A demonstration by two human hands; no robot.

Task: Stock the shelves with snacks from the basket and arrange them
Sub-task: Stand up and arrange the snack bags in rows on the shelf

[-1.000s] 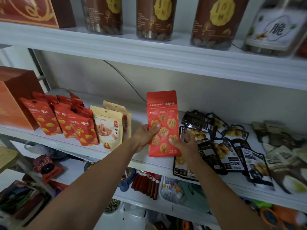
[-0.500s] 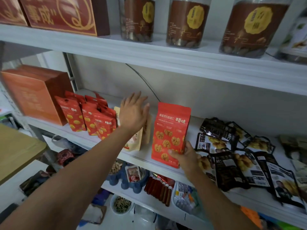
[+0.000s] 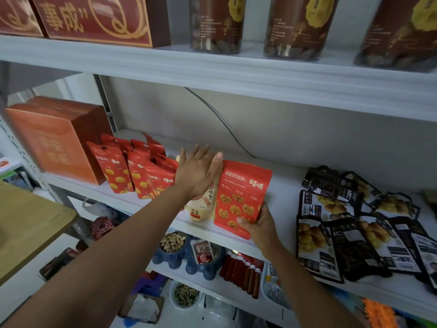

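two hands on the job at the middle shelf (image 3: 281,183). right hand (image 3: 260,227) pinches the red walnut pouch (image 3: 241,197) at its lower right corner, thumb on the front, fingers hidden behind. the pouch stands on its bottom edge at the shelf's front lip, long axis up and down with a slight lean, printed face out toward us, top seal pointing up. from the right hand it rises up and to the left. left hand (image 3: 198,176) is flat, fingers straight and spread, holding nothing, palm laid over the top of the beige pouch (image 3: 202,210) next door, thumb tip just at the red walnut pouch's upper left corner. so the left hand is nearer the top, the right owns the base. my read: a nudge back and left would line it up with the red chestnut pouches (image 3: 142,176). black pouches (image 3: 354,235) lie flat, well apart to the right.
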